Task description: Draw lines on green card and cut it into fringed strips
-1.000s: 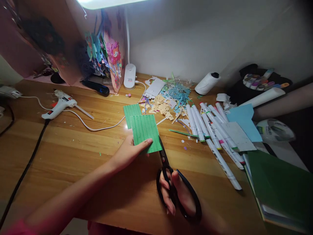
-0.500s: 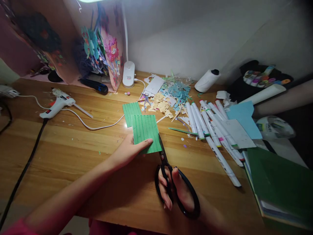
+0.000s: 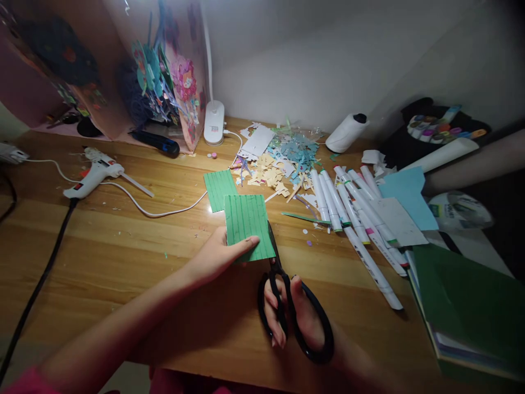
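The left hand [image 3: 221, 253] pinches the lined green card [image 3: 249, 227] above the surface [image 3: 164, 306], while the right hand [image 3: 293, 314], fingers curled through the black scissors' handles [image 3: 314, 328], seemingly holds their blades at its right edge.

no wording, brand or number clear enough to read. small printed block on front of white desk lamp base [image 3: 214, 123], characters too tiny to make out. dark lettering along barrels of white markers [image 3: 371, 268], too small and blurred to read. green-and-white label on clear tape roll [image 3: 461, 210], print blurred. tiny markings on red patch of white hot glue gun [image 3: 94, 179], also unreadable.
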Demonstrator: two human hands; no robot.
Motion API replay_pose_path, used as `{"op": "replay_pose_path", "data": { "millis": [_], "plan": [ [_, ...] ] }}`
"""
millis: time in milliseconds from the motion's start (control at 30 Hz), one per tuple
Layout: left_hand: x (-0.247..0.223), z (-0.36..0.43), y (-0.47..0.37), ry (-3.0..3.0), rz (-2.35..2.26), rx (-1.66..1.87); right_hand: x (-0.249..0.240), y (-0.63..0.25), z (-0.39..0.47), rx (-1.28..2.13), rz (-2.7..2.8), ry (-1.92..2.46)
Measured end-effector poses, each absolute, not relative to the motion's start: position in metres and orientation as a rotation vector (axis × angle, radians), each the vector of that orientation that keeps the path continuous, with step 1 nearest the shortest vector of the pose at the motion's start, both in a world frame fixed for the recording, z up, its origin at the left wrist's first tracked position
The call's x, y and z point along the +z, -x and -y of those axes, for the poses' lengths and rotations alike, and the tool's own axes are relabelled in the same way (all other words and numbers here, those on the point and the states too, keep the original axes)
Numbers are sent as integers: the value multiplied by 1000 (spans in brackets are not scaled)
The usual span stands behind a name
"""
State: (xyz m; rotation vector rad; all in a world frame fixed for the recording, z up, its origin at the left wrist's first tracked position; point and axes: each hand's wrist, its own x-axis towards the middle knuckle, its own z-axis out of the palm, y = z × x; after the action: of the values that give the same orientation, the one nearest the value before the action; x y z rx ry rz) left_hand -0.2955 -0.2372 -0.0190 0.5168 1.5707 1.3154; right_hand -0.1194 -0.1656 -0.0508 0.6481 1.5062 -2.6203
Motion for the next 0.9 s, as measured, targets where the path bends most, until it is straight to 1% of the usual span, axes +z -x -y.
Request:
{"op": "replay_pose_path", "data": {
  "millis": [133,300,567,767,900],
  "plan": [
    [-20,236,293,-488,-1537,1318,-53,117,164,-2564,-1605,-685],
    [-18,234,291,-470,-1538,1330,-56,115,167,-2594,-1574,-708],
    [-14,235,286,-489,-1551,1271,-55,116,167,-2528,-1661,-745],
    [-17,236,285,-426,-1495,1323,-63,115,169,-2601,-1590,-722],
    [-16,237,286,-441,-1485,1306,-63,115,167,-2583,-1541,-746]
  ]
}}
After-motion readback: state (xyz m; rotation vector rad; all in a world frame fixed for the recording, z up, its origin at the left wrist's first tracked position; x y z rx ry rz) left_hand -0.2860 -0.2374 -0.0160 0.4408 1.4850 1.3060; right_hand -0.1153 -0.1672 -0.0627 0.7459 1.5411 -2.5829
